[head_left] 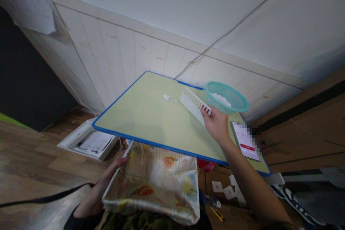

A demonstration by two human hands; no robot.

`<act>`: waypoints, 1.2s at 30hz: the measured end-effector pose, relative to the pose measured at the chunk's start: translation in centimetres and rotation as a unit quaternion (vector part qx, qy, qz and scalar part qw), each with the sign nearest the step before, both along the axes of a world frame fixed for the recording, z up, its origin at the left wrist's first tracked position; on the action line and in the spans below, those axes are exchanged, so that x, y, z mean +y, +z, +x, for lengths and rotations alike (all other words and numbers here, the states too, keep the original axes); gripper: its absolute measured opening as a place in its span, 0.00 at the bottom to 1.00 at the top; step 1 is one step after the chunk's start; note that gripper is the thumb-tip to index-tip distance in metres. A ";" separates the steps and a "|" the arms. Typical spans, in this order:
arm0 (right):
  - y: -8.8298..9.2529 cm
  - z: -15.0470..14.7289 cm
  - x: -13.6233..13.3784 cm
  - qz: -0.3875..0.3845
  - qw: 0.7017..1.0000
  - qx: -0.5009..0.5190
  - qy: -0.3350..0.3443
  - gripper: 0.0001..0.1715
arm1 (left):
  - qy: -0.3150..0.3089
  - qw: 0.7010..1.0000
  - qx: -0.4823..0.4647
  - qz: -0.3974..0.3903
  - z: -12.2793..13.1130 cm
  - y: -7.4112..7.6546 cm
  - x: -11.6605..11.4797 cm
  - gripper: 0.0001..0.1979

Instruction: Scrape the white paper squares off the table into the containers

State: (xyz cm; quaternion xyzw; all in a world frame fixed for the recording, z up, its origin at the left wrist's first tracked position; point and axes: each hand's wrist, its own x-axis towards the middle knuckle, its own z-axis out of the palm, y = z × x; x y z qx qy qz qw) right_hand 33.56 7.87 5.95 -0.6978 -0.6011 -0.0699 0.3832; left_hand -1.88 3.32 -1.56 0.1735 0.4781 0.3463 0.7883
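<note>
My right hand [217, 125] is closed on one end of a white slotted plastic piece [192, 107], held on edge over the small table [140, 115]. A few white scraps [166, 97] lie just beyond it on the tabletop. Close to the right hand stands a turquoise mesh basket [239, 106] with many small white pieces [221, 99] inside. Below the table's near edge, my left hand [122, 160] grips the left rim of a tray lined with shiny fruit-printed cloth [151, 201]. The tray rests over my lap, and its far edge is hidden under the table.
A phone [245, 142] lies at the table's right edge. On the floor to the left is an open white box [88, 142] with papers. Cardboard boxes [302, 129] stand on the right; a yellow cutter [217, 215] lies low down. A white wall [151, 50] closes off the back.
</note>
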 end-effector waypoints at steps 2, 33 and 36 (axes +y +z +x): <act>0.0 -0.3 0.7 -0.001 1.000 0.002 0.017 0.19 | 0.009 1.000 0.004 0.003 -0.1 -0.2 0.0 0.36; 1.2 -4.2 2.0 -0.037 0.996 -0.076 0.026 0.18 | 0.019 1.000 0.023 0.008 -0.7 -0.7 -0.1 0.35; 1.5 -4.3 1.6 -0.033 0.996 -0.070 0.038 0.17 | 0.020 0.999 0.039 -0.005 -0.9 -0.7 -0.1 0.34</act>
